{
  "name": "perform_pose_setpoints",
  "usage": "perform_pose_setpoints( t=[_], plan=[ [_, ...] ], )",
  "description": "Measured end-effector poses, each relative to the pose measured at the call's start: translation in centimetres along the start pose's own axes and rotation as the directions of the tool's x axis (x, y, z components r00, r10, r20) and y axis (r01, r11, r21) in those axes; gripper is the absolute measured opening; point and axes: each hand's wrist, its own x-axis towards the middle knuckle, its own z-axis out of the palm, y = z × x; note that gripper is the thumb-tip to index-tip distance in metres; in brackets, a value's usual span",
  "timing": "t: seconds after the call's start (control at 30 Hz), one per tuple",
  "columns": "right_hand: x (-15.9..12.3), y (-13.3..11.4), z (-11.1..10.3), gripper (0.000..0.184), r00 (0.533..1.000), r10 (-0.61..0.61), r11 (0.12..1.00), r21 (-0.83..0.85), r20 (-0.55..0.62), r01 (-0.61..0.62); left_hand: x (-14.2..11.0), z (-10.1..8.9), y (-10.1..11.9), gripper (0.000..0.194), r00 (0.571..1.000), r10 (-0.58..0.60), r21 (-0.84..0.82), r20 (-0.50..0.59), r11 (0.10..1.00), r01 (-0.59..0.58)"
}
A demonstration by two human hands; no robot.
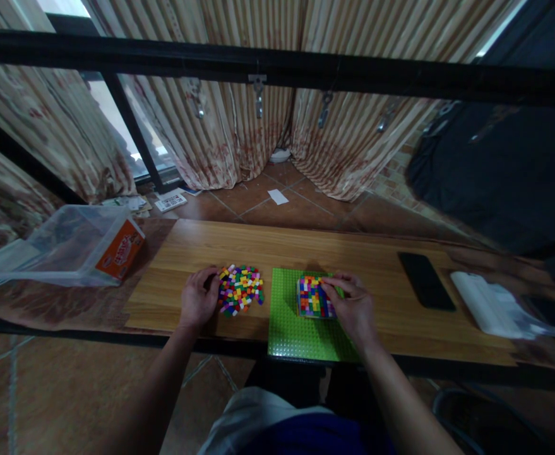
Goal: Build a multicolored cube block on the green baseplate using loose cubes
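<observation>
My left hand rests at the left edge of a loose pile of small coloured building bricks. Its fingers are curled with the thumb close to them, and what lies between the tips is too small to make out. Over the right part of a multicoloured brick block, my right hand pinches at the top surface with thumb and index finger, apparently on a small brick. The hand hides part of the block's right side. Under the block lies a green studded baseplate, reaching the table's front edge.
On the wooden tabletop, a black phone lies to the right, beside a white packet in clear plastic. A clear plastic bin with an orange label stands at the left. A dark metal bar with hanging clips crosses above.
</observation>
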Motion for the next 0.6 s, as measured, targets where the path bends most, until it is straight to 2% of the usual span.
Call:
perform_pose_setpoints(
  t=[0.17,0.3,0.6],
  plan=[
    [-0.24,-0.72,-0.63,0.025,0.996,-0.081,0.985,-0.151,0.024,0.084,0.01,-0.08,0.13,0.026,1.0,-0.012,-0.01,0.006,1.0,0.012],
    [-0.37,-0.78,-0.93,0.027,0.992,-0.124,0.969,-0.211,0.02,0.125,0.06,-0.15,0.24,0.026,1.0,-0.01,-0.019,0.008,1.0,0.01],
    [-0.16,-0.48,-0.26,0.024,0.997,-0.075,0.991,-0.111,-0.001,0.074,0.02,-0.07,0.19,0.025,1.0,-0.009,-0.023,0.004,1.0,0.009]
  ],
)
